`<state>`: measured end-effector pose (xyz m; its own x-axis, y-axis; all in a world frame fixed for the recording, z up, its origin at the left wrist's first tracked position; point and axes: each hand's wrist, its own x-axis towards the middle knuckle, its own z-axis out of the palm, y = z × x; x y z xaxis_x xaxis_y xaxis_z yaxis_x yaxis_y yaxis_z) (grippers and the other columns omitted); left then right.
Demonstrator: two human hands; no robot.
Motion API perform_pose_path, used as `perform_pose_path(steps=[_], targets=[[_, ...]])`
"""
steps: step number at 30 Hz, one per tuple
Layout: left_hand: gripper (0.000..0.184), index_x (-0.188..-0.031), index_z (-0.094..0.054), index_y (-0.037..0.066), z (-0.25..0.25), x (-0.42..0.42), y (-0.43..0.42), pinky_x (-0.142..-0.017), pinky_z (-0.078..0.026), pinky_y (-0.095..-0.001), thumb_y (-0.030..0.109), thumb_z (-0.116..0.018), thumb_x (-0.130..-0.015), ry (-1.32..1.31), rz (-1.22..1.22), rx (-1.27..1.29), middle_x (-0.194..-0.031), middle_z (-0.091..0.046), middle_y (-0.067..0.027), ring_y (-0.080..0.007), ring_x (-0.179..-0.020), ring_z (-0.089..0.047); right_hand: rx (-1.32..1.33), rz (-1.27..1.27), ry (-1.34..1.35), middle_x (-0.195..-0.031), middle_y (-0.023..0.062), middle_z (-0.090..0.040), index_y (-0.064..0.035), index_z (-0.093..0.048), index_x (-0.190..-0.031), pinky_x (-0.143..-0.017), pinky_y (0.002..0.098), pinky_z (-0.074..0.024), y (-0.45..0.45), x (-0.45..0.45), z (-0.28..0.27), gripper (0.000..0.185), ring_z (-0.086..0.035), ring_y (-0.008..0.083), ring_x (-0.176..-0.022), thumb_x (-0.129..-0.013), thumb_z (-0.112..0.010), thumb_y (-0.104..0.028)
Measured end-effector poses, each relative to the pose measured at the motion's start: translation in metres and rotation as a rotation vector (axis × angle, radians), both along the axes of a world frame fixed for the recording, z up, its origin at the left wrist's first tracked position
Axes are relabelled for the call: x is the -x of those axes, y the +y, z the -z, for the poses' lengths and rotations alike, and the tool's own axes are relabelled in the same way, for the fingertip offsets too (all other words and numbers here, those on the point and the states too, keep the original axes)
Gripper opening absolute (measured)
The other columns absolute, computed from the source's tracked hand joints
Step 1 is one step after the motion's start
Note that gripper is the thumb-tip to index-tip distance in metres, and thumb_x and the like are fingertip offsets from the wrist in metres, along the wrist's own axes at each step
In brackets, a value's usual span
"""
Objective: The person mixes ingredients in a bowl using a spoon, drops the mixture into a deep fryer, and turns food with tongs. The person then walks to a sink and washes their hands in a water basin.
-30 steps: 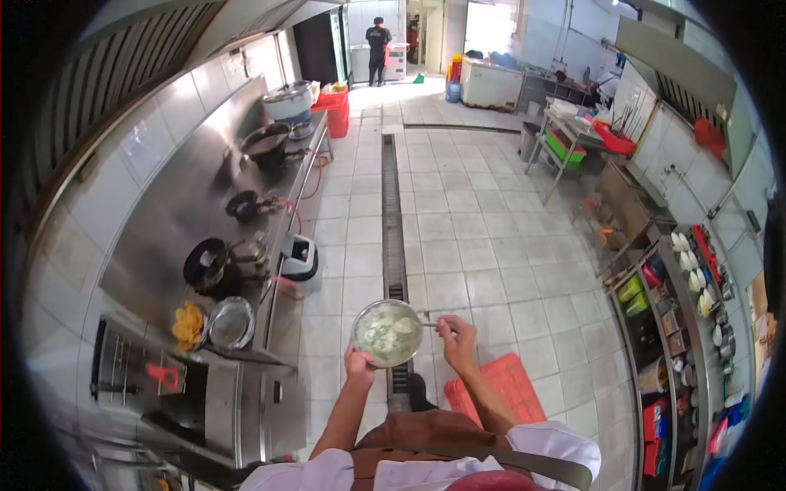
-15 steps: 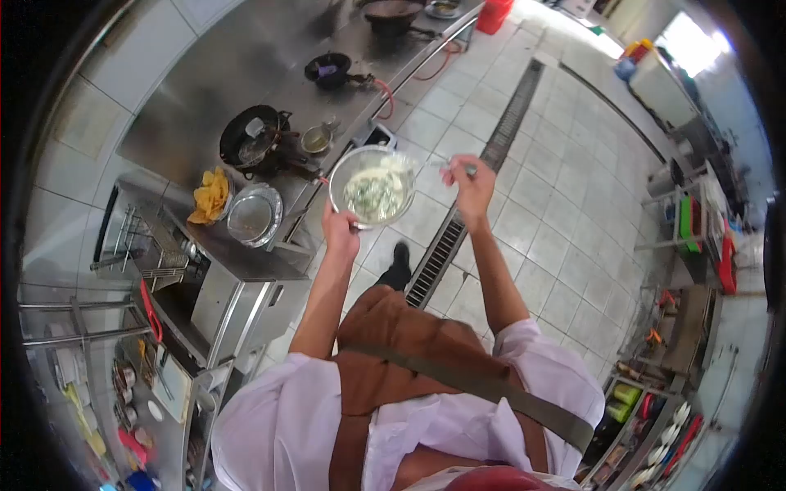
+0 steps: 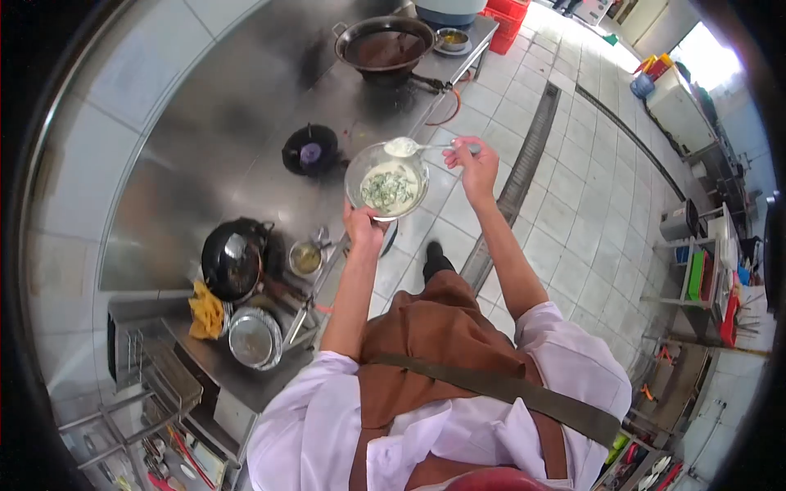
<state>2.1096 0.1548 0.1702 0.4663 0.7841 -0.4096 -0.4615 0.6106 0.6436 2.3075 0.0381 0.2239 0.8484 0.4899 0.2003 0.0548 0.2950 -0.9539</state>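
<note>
Head camera shows the left hand (image 3: 363, 227) curled round a mixing bowl (image 3: 358, 170) of herb-flecked mixture (image 3: 389, 190) beside the worktop (image 3: 246, 155), the right hand (image 3: 477, 170) pinching a loaded spoon (image 3: 403, 147) at its far rim, where a jolt could drip mixture floorward.

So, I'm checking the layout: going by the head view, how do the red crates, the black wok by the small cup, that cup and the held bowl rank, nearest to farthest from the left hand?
From the left hand:
1. Held bowl, touching it
2. Small cup, to its left
3. Black wok, beyond the cup
4. Red crates, far ahead
</note>
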Motion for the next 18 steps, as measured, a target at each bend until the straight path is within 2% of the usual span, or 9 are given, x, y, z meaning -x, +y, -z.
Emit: perform_pose_path(steps=[1, 3, 6, 8, 10, 11, 14, 15, 18], targets=[[0.089, -0.145, -0.041, 0.014, 0.001, -0.019, 0.008, -0.036, -0.036, -0.0316, -0.015, -0.041, -0.060, 0.041, -0.010, 0.004, -0.121, -0.059, -0.0201, -0.0268, -0.064, -0.062, 0.001, 0.001, 0.004, -0.075, 0.0149, -0.071, 0.0056, -0.066, -0.097, -0.059, 0.0277, -0.0535, 0.020, -0.035, 0.000, 0.015, -0.066, 0.0154, -0.063, -0.094, -0.063, -0.008], [0.090, -0.145, -0.040, 0.012, 0.011, -0.052, 0.023, -0.052, -0.040, -0.0354, -0.016, -0.041, -0.060, 0.093, -0.026, 0.012, -0.126, -0.057, -0.0191, -0.0293, -0.079, -0.060, 0.013, 0.043, -0.097, -0.075, 0.0143, -0.071, 0.0062, -0.067, -0.099, -0.062, 0.0280, -0.0544, 0.074, -0.115, -0.006, 0.016, -0.066, 0.0149, -0.064, -0.094, -0.063, -0.008], [0.091, -0.149, -0.036, 0.007, 0.024, -0.102, 0.051, -0.099, -0.051, -0.0445, -0.017, -0.040, -0.060, 0.139, -0.044, 0.004, -0.137, -0.052, -0.0155, -0.0344, -0.123, -0.054, 0.077, 0.117, -0.267, -0.078, 0.0129, -0.071, 0.0056, -0.069, -0.100, -0.067, 0.0282, -0.0549, 0.165, -0.228, -0.011, 0.016, -0.067, 0.0144, -0.068, -0.094, -0.063, -0.007], [0.088, -0.147, -0.038, 0.005, 0.042, -0.124, 0.059, -0.099, -0.050, -0.0427, -0.016, -0.040, -0.061, 0.262, -0.112, -0.013, -0.136, -0.053, -0.0148, -0.0324, -0.121, -0.055, 0.059, 0.140, -0.389, -0.082, 0.0119, -0.072, 0.0042, -0.070, -0.100, -0.069, 0.0285, -0.0548, 0.217, -0.283, -0.002, 0.014, -0.068, 0.0145, -0.072, -0.094, -0.062, -0.006], [0.087, -0.146, -0.040, 0.005, 0.057, -0.147, 0.068, -0.099, -0.049, -0.0417, -0.015, -0.039, -0.061, 0.218, -0.165, 0.005, -0.135, -0.053, -0.0141, -0.0315, -0.120, -0.055, -0.074, 0.149, -0.531, -0.087, 0.0110, -0.072, 0.0023, -0.071, -0.099, -0.070, 0.0290, -0.0545, 0.274, -0.336, 0.007, 0.013, -0.069, 0.0149, -0.075, -0.093, -0.062, -0.004], [0.086, -0.145, -0.040, 0.005, 0.061, -0.158, 0.072, -0.099, -0.049, -0.0413, -0.015, -0.039, -0.061, 0.205, -0.190, 0.022, -0.135, -0.053, -0.0138, -0.0311, -0.120, -0.055, -0.102, 0.158, -0.708, -0.092, 0.0126, -0.071, -0.0010, -0.072, -0.099, -0.070, 0.0316, -0.0548, 0.300, -0.356, 0.017, 0.013, -0.070, 0.0210, -0.080, -0.091, -0.062, 0.000], [0.086, -0.145, -0.041, 0.005, 0.060, -0.184, 0.077, -0.100, -0.048, -0.0405, -0.015, -0.039, -0.061, 0.329, -0.230, 0.101, -0.135, -0.054, -0.0131, -0.0306, -0.121, -0.054, 0.074, 0.099, -0.867, -0.092, 0.0142, -0.071, -0.0017, -0.072, -0.100, -0.071, 0.0332, -0.0550, 0.355, -0.401, 0.073, 0.015, -0.070, 0.0266, -0.083, -0.088, -0.064, 0.002], [0.087, -0.145, -0.041, 0.006, 0.058, -0.192, 0.080, -0.100, -0.048, -0.0392, -0.015, -0.039, -0.061, 0.324, -0.249, 0.112, -0.135, -0.054, -0.0128, -0.0307, -0.122, -0.054, 0.050, 0.115, -0.840, -0.095, 0.0150, -0.071, -0.0019, -0.072, -0.100, -0.071, 0.0340, -0.0551, 0.360, -0.405, 0.073, 0.016, -0.069, 0.0296, -0.086, -0.087, -0.064, 0.003], [0.086, -0.144, -0.041, 0.005, 0.048, -0.214, 0.088, -0.100, -0.048, -0.0378, -0.015, -0.038, -0.061, 0.315, -0.293, 0.085, -0.134, -0.054, -0.0126, -0.0300, -0.122, -0.054, -0.041, 0.166, -0.840, -0.094, 0.0145, -0.072, -0.0017, -0.072, -0.101, -0.072, 0.0329, -0.0552, 0.368, -0.418, 0.066, 0.016, -0.070, 0.0280, -0.084, -0.087, -0.064, 0.002]])
